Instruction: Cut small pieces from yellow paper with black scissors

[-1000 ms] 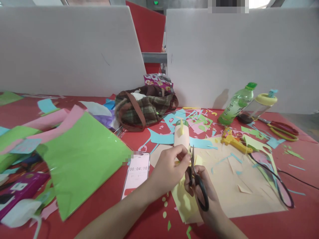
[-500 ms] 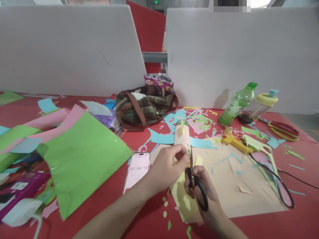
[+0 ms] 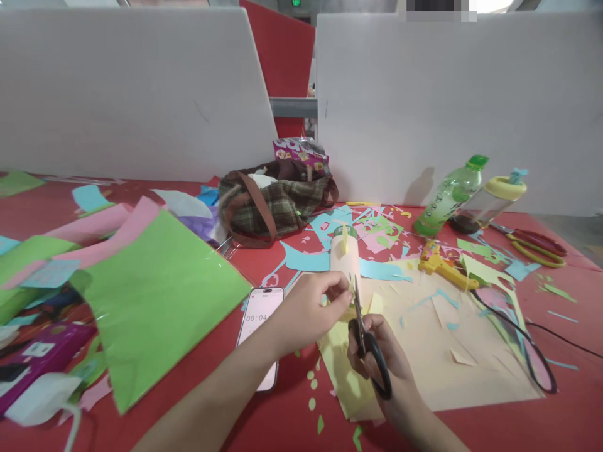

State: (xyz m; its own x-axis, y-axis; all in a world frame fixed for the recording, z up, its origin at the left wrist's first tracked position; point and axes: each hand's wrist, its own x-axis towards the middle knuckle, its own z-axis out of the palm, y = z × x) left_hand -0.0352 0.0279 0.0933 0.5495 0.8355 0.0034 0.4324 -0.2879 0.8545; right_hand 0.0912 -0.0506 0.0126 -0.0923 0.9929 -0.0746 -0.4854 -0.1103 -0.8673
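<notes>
My right hand [image 3: 386, 364] grips black-handled scissors [image 3: 366, 342], blades pointing up and away from me. My left hand [image 3: 308, 311] pinches a small yellow paper piece [image 3: 347, 301] right at the blade tips. A larger pale yellow sheet [image 3: 346, 376] lies under both hands on a tan sheet [image 3: 452, 351]. Just beyond my left hand stands a tan paper tube [image 3: 343, 260] with a yellow strip on top. A phone [image 3: 261, 320] showing a timer lies left of my left wrist, partly covered by my forearm.
A big green sheet [image 3: 155, 295] and pink paper cover the left side. A plaid bag [image 3: 273, 204] sits at the back. At the right are a green bottle [image 3: 447, 198], a yellow-lidded jar [image 3: 490, 201], a yellow glue gun [image 3: 440, 263] with black cord, and red-handled scissors [image 3: 534, 245]. Scraps litter the red table [image 3: 575, 408].
My left hand has slid slightly right and forward with the yellow piece, its forearm now covering part of the phone. The scissors stay at the paper, shifted slightly.
</notes>
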